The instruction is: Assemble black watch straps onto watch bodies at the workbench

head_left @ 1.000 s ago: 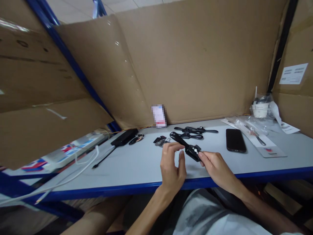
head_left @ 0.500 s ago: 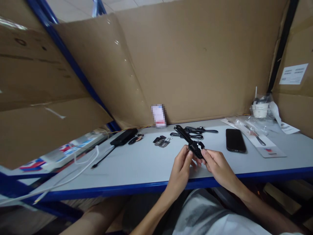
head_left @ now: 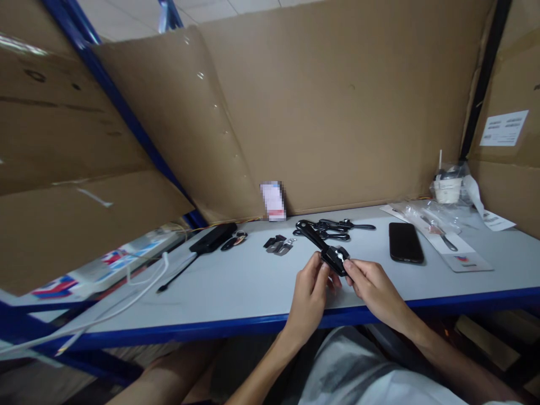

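A black tool with a long handle (head_left: 313, 234) is held between both hands above the front of the table, its handle tilted up to the left. My left hand (head_left: 310, 287) is closed on the left side of its wide head. The fingertips of my right hand (head_left: 368, 281) pinch the head's right edge, by a small silvery part (head_left: 340, 256). Behind the held tool lie several similar black tools (head_left: 337, 226). Small dark metal pieces (head_left: 279, 245) rest left of them.
A black phone (head_left: 405, 242) lies to the right, beside a packaged tool on a card (head_left: 467, 262). At the back right stands a bagged cup (head_left: 448, 190). Another phone (head_left: 273, 201) leans on the cardboard. A black box (head_left: 213, 237), keys (head_left: 233, 241) and white cables (head_left: 145, 301) are left.
The held tool's handle has tipped slightly lower and to the left, and its head has turned a little. Both hands keep hold of it, nearly in place.
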The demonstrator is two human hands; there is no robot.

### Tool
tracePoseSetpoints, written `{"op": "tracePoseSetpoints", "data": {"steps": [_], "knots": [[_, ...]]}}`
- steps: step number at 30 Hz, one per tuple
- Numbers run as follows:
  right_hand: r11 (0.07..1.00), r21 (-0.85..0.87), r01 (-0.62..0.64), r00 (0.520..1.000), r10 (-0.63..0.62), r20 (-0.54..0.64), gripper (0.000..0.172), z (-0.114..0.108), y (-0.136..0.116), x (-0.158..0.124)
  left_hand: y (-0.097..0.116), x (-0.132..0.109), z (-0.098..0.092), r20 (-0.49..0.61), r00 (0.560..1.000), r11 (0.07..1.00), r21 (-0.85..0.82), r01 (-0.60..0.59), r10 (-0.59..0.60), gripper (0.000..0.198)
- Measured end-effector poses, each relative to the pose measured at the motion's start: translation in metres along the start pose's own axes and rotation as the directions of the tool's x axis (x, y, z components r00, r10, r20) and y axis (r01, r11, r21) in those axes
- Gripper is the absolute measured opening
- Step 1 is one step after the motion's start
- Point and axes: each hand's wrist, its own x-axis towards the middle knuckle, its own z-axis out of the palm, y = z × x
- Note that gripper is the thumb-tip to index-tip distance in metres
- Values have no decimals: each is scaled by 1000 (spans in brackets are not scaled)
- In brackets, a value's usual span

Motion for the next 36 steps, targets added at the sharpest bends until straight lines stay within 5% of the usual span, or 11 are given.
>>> {"op": "tracePoseSetpoints", "data": {"steps": [5, 7, 9, 12, 14, 17, 23, 28, 33, 36], "knots": [[999, -54, 2, 999, -4, -37, 52, 0, 0, -1, 0, 2, -2, -35, 999, 1000, 9, -20, 20, 28], [996, -89, -4, 999, 0, -43, 51, -1, -3, -2, 2, 2, -6, -170, 976, 987, 113, -114, 132, 20], [993, -119, -14, 999, 9, -41, 51, -1, -5, -2, 5, 2, -9, -275, 895, 908, 334, -253, 351, 12], [986, -166, -1, 1000, -4, -30, 49, -1, -7, -2, 14, -1, -13, -105, 779, 625, 666, -407, 619, 7], [977, -214, 19, 1000, -22, -14, 48, -1, -6, -2, 19, -3, -13, 49, 768, 455, 781, -428, 639, 8], [952, -305, 21, 1000, -18, 12, 44, 0, -4, -2, 23, -4, -11, 130, 785, 347, 845, -407, 605, 9], [934, -358, 12, 1000, -9, 10, 43, 1, -4, -2, 21, -4, -12, 174, 792, 362, 818, -447, 585, 5], [924, -383, 3, 999, 11, 35, 43, 2, -6, -3, 23, -3, -18, 285, 712, 368, 700, -612, 641, 25], [939, -343, 10, 1000, 0, 29, 44, 1, -7, -4, 26, -2, -18, 156, 779, 428, 762, -486, 607, 11], [937, -349, 9, 999, 3, 33, 43, 2, -7, -2, 25, -3, -19, 198, 793, 389, 786, -480, 577, 10]]}}
